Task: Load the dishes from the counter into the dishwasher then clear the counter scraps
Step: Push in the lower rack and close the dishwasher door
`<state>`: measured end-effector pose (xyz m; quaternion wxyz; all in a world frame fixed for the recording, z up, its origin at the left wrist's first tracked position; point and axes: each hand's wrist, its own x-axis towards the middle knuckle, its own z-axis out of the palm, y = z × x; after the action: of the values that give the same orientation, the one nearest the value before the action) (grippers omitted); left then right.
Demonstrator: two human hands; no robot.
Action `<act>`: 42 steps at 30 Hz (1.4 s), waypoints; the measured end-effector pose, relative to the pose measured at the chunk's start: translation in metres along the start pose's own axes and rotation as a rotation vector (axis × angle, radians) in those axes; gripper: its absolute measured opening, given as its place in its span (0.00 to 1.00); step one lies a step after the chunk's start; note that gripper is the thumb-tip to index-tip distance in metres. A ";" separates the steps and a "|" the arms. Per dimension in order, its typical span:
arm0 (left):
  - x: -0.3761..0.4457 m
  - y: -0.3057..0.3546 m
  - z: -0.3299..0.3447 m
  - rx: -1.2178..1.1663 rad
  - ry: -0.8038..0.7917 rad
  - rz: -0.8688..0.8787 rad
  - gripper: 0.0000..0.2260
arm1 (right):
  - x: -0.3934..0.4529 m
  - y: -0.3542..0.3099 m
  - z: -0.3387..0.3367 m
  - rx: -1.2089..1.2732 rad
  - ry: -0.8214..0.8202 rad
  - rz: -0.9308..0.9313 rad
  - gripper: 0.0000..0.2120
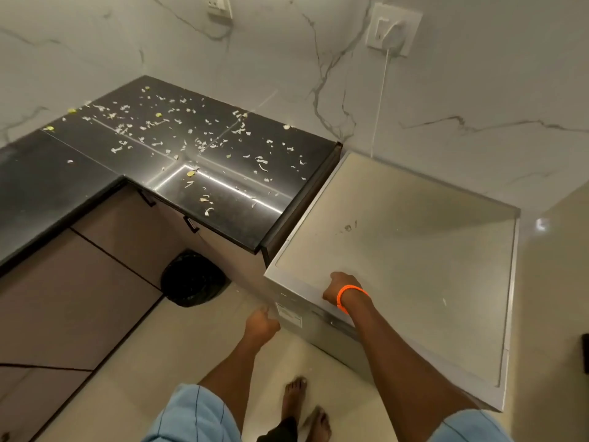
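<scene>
The white dishwasher [398, 250] stands to the right of the black counter [57, 180], its door closed. My right hand [339, 287], with an orange band on the wrist, curls over the dishwasher's top front edge. My left hand [259, 323] is closed at the dishwasher's front left corner, holding nothing that I can see. Pale vegetable scraps [191, 135] lie scattered over the counter's corner section. No dishes are visible on the counter.
A bin lined with a black bag [191, 279] stands on the floor below the counter edge. Cabinet doors with dark handles [191, 224] run under the counter. A plug and white cable [385, 36] hang on the marble wall. My bare feet [302, 406] are on the tiled floor.
</scene>
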<state>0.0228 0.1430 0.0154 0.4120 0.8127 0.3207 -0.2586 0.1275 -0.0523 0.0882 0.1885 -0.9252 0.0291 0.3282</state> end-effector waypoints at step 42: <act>0.090 -0.002 -0.005 -0.207 0.043 0.001 0.11 | 0.006 0.001 -0.004 -0.020 -0.028 0.030 0.28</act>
<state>0.0818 0.1761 -0.0444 0.4872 0.7712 0.3540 -0.2064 0.1346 -0.0539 0.0873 0.1744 -0.9217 0.0370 0.3444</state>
